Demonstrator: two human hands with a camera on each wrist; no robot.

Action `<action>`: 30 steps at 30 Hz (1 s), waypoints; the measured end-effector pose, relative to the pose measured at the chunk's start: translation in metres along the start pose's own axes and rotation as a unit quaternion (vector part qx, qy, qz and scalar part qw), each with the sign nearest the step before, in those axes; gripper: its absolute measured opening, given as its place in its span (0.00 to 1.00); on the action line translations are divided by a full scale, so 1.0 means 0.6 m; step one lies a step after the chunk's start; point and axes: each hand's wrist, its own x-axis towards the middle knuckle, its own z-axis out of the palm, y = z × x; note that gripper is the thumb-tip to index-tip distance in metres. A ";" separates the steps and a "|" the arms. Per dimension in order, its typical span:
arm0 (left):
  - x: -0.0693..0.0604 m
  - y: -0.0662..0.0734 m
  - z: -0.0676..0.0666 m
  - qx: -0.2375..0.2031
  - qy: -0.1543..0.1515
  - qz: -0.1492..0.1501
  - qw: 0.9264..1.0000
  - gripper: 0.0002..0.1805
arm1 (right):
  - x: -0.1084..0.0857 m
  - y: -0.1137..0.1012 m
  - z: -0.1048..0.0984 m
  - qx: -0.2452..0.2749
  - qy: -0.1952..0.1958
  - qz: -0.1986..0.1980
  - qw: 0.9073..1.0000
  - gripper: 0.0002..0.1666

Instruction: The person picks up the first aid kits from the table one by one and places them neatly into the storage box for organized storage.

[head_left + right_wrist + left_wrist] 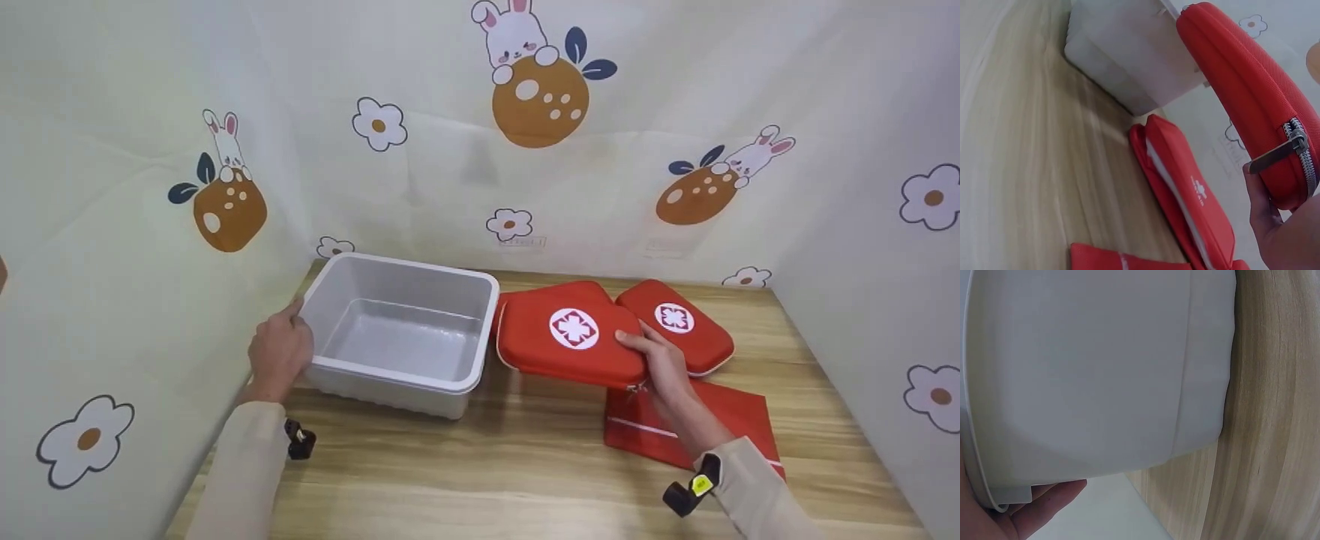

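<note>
My left hand [279, 352] grips the left rim of a light grey plastic bin [390, 396]. In the left wrist view the bin's wall [1089, 371] fills most of the picture, and fingers [1050, 506] curl under its rim. My right hand [666, 364] holds a red zippered first-aid case [529, 341] by its right end, thumb on top, near the bin's right side. It is lifted above the table, its zipper pull [1280, 154] showing in the right wrist view. The bin's visible inside holds nothing.
Another red first-aid case [686, 345] lies behind the right hand. Partly hidden behind the held case is a further red case [570, 290]. A flat red piece with a white stripe [731, 420] lies under the right forearm. Patterned cloth walls [450, 172] enclose the wooden table [420, 480].
</note>
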 end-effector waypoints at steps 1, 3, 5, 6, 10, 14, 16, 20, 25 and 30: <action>0.000 0.001 0.000 0.000 -0.001 0.000 1.000 0.29 | -0.002 -0.004 0.002 -0.002 -0.002 -0.002 1.000 0.46; -0.001 0.002 -0.001 0.003 -0.001 0.001 1.000 0.29 | -0.004 -0.011 0.008 -0.004 -0.006 -0.003 1.000 0.47; -0.001 0.003 -0.002 0.002 -0.004 -0.002 1.000 0.29 | -0.005 -0.018 0.016 -0.003 -0.010 -0.004 1.000 0.47; 0.000 0.002 -0.002 0.002 -0.003 -0.001 1.000 0.29 | -0.005 -0.021 0.019 -0.002 -0.013 -0.005 1.000 0.47; 0.001 0.002 -0.002 0.000 -0.007 -0.003 1.000 0.29 | -0.003 -0.032 0.037 0.009 -0.023 -0.007 1.000 0.46; 0.000 0.001 -0.001 -0.004 -0.010 -0.005 1.000 0.30 | -0.001 -0.041 0.058 0.011 -0.032 -0.008 0.999 0.45; -0.001 0.000 -0.001 -0.005 -0.008 -0.006 1.000 0.30 | 0.001 -0.045 0.070 0.016 -0.034 -0.009 0.999 0.45; -0.001 -0.001 -0.001 -0.006 -0.005 -0.004 1.000 0.29 | 0.003 -0.052 0.095 0.016 -0.038 -0.007 0.999 0.46; -0.001 -0.002 -0.001 -0.003 -0.015 -0.007 1.000 0.29 | 0.006 -0.058 0.126 0.021 -0.047 0.003 0.999 0.47; -0.002 -0.004 -0.001 -0.005 -0.007 -0.002 1.000 0.30 | 0.008 -0.057 0.161 0.038 -0.051 0.004 0.998 0.46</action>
